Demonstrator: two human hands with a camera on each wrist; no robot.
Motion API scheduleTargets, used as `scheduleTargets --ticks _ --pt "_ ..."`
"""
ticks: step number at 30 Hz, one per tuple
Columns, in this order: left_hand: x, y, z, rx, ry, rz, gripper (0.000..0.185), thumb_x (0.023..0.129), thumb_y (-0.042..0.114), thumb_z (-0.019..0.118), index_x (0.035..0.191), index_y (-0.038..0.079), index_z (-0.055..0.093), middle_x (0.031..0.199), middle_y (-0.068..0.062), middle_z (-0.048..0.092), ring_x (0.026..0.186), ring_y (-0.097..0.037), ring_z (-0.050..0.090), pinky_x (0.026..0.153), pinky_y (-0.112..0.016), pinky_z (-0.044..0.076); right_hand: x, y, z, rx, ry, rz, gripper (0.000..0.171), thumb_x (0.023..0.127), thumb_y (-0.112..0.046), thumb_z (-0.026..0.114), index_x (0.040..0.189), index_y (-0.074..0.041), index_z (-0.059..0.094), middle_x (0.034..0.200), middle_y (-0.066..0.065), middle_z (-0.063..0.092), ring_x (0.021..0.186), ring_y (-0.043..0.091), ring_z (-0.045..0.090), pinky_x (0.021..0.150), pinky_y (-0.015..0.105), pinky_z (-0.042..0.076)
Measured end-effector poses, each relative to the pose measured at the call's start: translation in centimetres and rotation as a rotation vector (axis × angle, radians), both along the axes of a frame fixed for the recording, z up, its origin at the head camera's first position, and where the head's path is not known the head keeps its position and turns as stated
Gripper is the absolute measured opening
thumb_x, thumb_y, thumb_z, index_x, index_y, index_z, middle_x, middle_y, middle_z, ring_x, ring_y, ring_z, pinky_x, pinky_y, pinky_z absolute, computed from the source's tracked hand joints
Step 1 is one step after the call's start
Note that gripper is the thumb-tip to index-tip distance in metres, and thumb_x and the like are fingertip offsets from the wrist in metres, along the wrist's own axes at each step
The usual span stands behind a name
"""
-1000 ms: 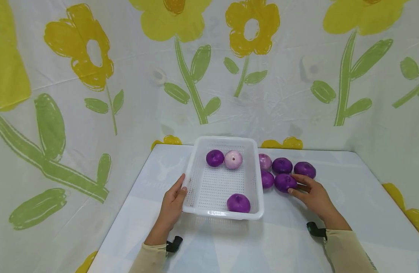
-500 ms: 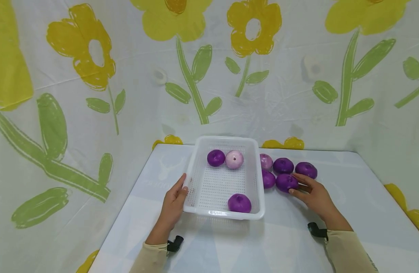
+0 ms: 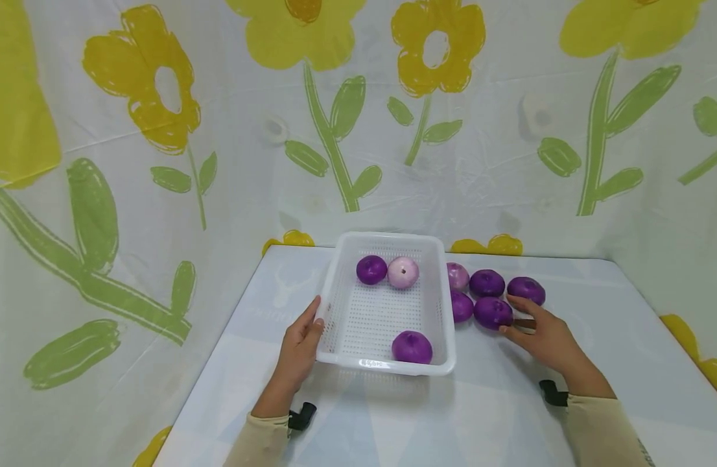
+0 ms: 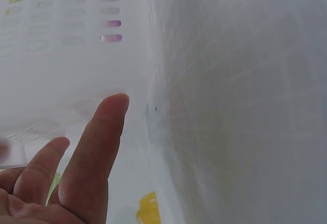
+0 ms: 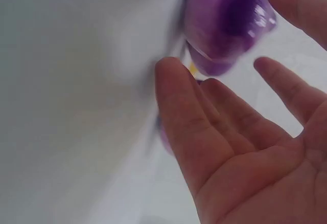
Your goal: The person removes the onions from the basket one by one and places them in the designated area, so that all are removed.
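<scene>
In the head view, my left hand (image 3: 300, 347) holds the left rim of a white perforated plastic basket (image 3: 347, 360). The left wrist view shows its fingers (image 4: 94, 152) against the pale plastic. Inside the basket are a dark purple onion (image 3: 371, 270) and a pale pink onion (image 3: 402, 272) at the back, and another purple onion (image 3: 412, 347) near the front. My right hand (image 3: 545, 337) is spread beside a purple onion (image 3: 493, 313) on the table. In the right wrist view its fingers are apart, with a glossy purple onion (image 5: 225, 22) near the fingertips.
Right of the basket, more onions sit in a cluster: a pinkish one (image 3: 458, 277), a partly hidden purple one (image 3: 461, 306) and two dark purple ones (image 3: 487, 283) behind. Flowered curtains (image 3: 487, 162) stand along the back and sides of the white table (image 3: 481, 415).
My right hand has drawn slightly right and back, its fingers a little wider apart at the purple onion. The left hand stays on the basket. The view has shifted slightly.
</scene>
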State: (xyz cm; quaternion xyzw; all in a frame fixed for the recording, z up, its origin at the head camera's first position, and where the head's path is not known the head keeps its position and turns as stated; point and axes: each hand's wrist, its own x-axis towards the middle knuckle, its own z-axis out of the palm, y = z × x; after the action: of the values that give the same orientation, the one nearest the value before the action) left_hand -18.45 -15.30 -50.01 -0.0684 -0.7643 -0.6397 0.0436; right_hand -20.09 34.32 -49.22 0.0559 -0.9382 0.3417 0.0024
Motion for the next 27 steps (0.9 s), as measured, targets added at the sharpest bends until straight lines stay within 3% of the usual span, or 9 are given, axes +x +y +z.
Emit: scheduleTargets --ticks 6,12,20,27 --pt "0.1 0.0 0.1 -0.006 -0.001 -0.004 0.055 0.114 0.02 0.05 0.166 0.018 0.036 0.168 0.001 0.037 0.148 -0.025 0.043 0.115 -0.05 0.04 0.5 0.0 2.4 0.073 0.038 0.038 0.073 0.097 -0.042 0.078 0.154 -0.005 0.051 0.151 0.027 0.053 0.117 0.048 0.067 0.086 0.057 0.06" --pt "0.0 0.1 0.2 0.002 -0.002 0.003 0.054 0.114 0.019 0.05 0.166 0.018 0.036 0.168 0.001 0.036 0.149 -0.023 0.042 0.115 -0.047 0.039 -0.1 0.0 4.7 0.115 0.095 0.119 0.065 0.095 -0.035 0.082 0.148 -0.004 0.058 0.141 0.026 0.062 0.113 0.043 0.07 0.086 0.054 0.06" --pt "0.0 0.1 0.3 0.008 0.008 0.0 0.054 0.113 0.016 0.049 0.166 0.012 0.036 0.168 -0.006 0.035 0.15 -0.028 0.04 0.116 -0.05 0.037 -2.2 -1.4 8.5 0.159 0.104 0.301 0.063 0.089 -0.015 0.087 0.147 -0.012 0.061 0.132 0.019 0.069 0.115 0.041 0.07 0.093 0.053 0.057" --pt "0.0 0.1 0.4 -0.003 0.001 0.007 0.054 0.114 0.017 0.049 0.166 0.011 0.035 0.169 -0.004 0.035 0.151 -0.027 0.039 0.116 -0.048 0.037 -4.7 -4.7 11.7 0.079 0.05 0.445 0.057 0.089 -0.012 0.087 0.141 -0.019 0.067 0.134 0.002 0.07 0.117 0.032 0.07 0.094 0.046 0.059"
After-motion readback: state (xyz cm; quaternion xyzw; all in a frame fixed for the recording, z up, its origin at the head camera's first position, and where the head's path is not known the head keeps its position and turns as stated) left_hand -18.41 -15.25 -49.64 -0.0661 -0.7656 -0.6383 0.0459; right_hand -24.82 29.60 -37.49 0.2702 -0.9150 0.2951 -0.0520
